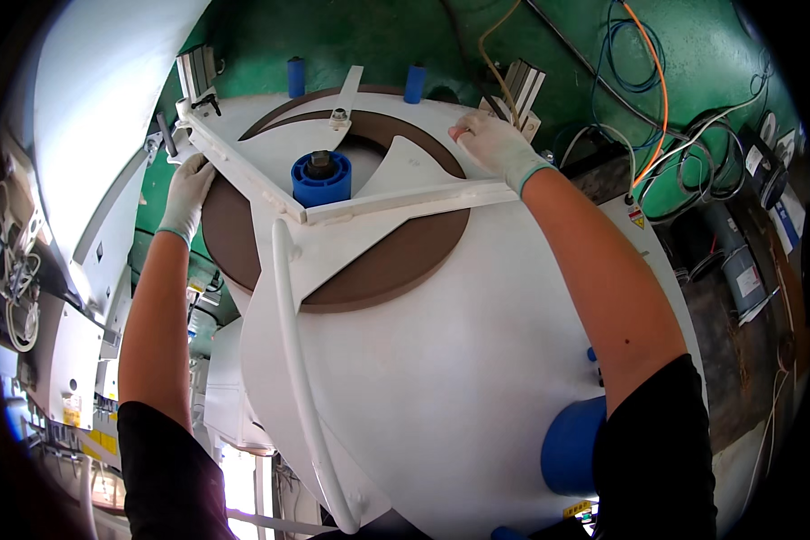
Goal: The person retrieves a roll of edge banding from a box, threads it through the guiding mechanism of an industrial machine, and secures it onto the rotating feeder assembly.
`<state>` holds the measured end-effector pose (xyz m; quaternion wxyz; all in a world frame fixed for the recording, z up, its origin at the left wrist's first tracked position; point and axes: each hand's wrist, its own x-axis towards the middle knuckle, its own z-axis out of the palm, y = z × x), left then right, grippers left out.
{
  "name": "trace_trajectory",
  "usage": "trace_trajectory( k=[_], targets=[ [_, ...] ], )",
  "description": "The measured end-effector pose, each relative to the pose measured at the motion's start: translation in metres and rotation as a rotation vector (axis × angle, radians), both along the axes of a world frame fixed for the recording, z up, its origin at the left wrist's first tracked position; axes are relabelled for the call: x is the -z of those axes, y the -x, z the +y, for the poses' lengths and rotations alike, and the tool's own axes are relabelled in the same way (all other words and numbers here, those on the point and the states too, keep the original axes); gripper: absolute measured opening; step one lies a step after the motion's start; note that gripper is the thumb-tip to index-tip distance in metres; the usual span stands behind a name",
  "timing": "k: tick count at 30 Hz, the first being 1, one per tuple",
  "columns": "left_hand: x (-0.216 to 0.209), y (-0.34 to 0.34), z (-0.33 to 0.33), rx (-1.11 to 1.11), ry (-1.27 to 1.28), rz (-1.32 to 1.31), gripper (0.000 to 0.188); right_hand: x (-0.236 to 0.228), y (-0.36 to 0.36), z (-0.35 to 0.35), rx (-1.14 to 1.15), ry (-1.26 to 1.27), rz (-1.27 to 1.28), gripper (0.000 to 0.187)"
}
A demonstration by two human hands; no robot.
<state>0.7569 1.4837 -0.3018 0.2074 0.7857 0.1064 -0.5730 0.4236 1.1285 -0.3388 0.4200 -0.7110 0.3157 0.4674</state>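
Observation:
A white V-shaped metal frame (pixel 405 200) lies across a brown disc (pixel 387 283) on a large white machine body. At its left end, my left hand (pixel 187 193) in a white glove is closed at the frame's edge, its fingertips partly hidden. Beyond the frame's right end, my right hand (pixel 495 146), gloved too, is curled over the rim of the machine with one bare fingertip showing. What lies inside its fingers cannot be made out. Between the arms of the V sits a blue roller (pixel 321 182) with a dark bolt on top. A curved white tube handle (pixel 297 369) runs toward me.
Two small blue posts (pixel 414 83) stand at the far rim. Aluminium profiles (pixel 524 88) rise behind my right hand. An orange cable (pixel 661 99) and coiled hoses cross the green floor at right. A blue cylinder (pixel 571 445) is beside my right sleeve; a white panel (pixel 90 117) curves at left.

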Motion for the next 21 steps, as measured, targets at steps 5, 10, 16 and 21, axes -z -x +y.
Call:
trace_trajectory(
  k=[5,10,16,21],
  targets=[
    [-0.009,0.001,0.004,-0.044,0.127,0.019,0.028,-0.003,-0.013,0.015,0.055,-0.049,0.003,0.040],
    [-0.027,-0.047,0.011,0.675,-0.003,-0.191,0.026,0.000,-0.012,0.018,0.028,0.013,-0.056,0.039],
    [0.003,-0.045,-0.097,0.650,0.403,-0.546,0.029,0.006,-0.005,0.011,0.073,0.051,-0.106,0.039],
    [0.096,-0.022,-0.129,1.340,0.256,-0.156,0.031,-0.014,-0.005,0.007,0.074,0.057,-0.068,0.039]
  ],
)
